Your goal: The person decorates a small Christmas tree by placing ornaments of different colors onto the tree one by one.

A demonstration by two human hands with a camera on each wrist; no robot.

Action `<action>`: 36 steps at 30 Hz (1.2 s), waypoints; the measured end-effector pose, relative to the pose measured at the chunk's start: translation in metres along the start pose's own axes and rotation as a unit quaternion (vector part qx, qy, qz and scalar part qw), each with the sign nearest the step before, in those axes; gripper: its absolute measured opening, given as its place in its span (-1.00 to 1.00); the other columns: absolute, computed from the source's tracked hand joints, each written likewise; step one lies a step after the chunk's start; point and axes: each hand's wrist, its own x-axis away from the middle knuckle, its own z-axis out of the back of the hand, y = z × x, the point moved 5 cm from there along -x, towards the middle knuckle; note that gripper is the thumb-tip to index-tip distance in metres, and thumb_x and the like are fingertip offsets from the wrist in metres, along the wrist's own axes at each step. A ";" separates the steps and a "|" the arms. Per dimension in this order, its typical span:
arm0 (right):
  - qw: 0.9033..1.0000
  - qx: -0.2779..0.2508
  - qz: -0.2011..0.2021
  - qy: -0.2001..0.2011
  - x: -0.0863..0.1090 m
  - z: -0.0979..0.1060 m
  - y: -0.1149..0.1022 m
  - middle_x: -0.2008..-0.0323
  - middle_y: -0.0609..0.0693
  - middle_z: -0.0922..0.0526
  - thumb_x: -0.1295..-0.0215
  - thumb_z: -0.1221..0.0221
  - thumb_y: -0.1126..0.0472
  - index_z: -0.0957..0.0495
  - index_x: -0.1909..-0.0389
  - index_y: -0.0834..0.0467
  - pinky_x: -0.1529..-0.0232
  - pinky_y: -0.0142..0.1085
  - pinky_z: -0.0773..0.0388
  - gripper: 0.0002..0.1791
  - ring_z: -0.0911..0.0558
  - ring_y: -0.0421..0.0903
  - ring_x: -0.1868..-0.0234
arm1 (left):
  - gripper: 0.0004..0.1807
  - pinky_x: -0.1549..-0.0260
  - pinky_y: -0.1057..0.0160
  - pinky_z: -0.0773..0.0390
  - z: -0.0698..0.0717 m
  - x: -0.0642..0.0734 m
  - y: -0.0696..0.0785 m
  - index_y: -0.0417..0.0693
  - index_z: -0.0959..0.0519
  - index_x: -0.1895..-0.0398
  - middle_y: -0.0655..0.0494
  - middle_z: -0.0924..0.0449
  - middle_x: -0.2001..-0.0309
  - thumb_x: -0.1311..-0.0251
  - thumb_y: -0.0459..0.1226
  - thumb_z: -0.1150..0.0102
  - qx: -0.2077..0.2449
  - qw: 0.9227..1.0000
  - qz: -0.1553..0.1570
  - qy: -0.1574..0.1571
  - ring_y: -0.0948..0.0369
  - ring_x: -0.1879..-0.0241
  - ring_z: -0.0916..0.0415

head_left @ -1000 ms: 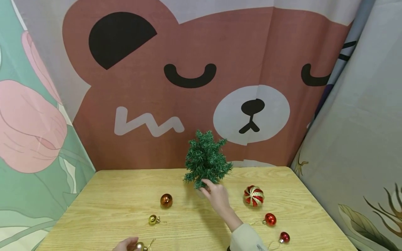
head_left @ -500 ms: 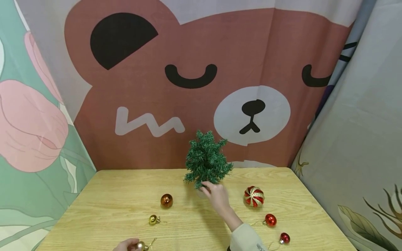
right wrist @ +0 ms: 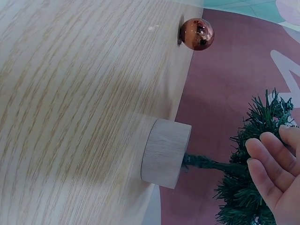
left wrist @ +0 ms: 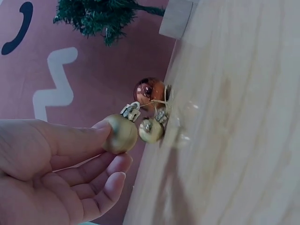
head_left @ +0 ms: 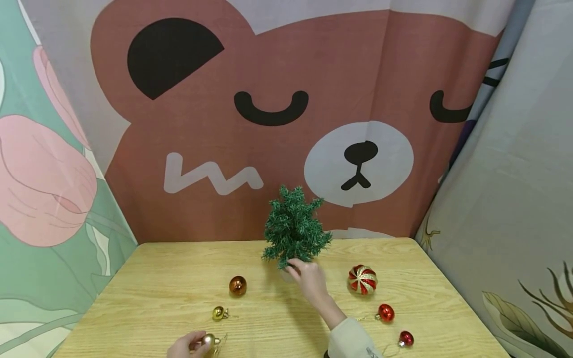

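"Behind the green tree [head_left: 293,223] hung a bear-print curtain [head_left: 201,136], and beneath the tree spread a wooden table [head_left: 179,268]."

"How did the tree stand?"

"Upright on its wooden base [right wrist: 166,153]. Before it, the right hand [head_left: 311,281] pinched a low branch [head_left: 282,262], a narrow grip that had stayed put. Further in front and left of the tree, the left hand [head_left: 183,346] held a ball between thumb and fingertips."

"And the loose ornaments?"

"Front right of the tree: the striped ball [head_left: 362,280], then the bright red ball [head_left: 386,313] and dark red ball [head_left: 406,339]. Front left: the bronze ball [head_left: 238,286] and the shiny gold ball [head_left: 218,313]."

"Which one was held?"

"The matte gold ball [left wrist: 123,135]. Within the last half second it had shifted slightly toward the tree."

"Meaning?"

"In my judgement, the work had passed to the left hand while the right steadied the branch; ball and tree were still well apart."
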 end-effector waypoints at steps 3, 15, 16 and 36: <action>1.000 -0.001 -0.001 -0.003 0.000 0.000 0.000 0.74 -0.06 -0.57 0.03 -0.34 0.26 -0.67 0.40 0.17 0.78 -0.59 -0.10 -0.86 -0.36 -0.30 0.83 | -0.62 0.47 0.36 -0.46 0.001 0.002 0.010 -0.48 -0.55 0.18 -0.03 -0.62 0.41 0.04 -0.34 -0.30 0.006 0.999 -0.023 0.026 0.23 0.44 -0.52; 1.000 -0.009 0.002 0.003 0.000 0.000 0.000 0.72 -0.03 -0.59 0.03 -0.34 0.28 -0.67 0.38 0.19 0.78 -0.60 -0.05 -0.86 -0.34 -0.32 0.83 | -0.69 0.52 0.38 -0.52 0.000 0.007 0.043 -0.48 -0.58 0.25 -0.04 -0.62 0.46 0.13 -0.47 -0.33 0.047 0.991 -0.070 0.104 0.18 0.45 -0.54; 1.000 -0.009 0.002 0.004 0.000 0.000 0.000 0.72 -0.03 -0.59 0.03 -0.34 0.28 -0.67 0.38 0.19 0.78 -0.60 -0.06 -0.86 -0.34 -0.32 0.83 | -0.69 0.52 0.38 -0.52 -0.001 0.008 0.046 -0.48 -0.58 0.25 -0.03 -0.62 0.46 0.13 -0.48 -0.33 0.048 0.991 -0.073 0.105 0.19 0.45 -0.53; 1.000 0.000 0.002 0.007 0.001 0.001 0.000 0.80 -0.07 -0.51 0.05 -0.35 0.27 -0.68 0.34 0.16 0.78 -0.58 -0.02 -0.82 -0.08 -0.48 0.79 | -0.71 0.48 0.39 -0.51 -0.011 0.004 0.087 -0.42 -0.59 0.24 0.01 -0.61 0.42 0.09 -0.46 -0.32 0.062 0.981 -0.150 0.111 0.21 0.42 -0.51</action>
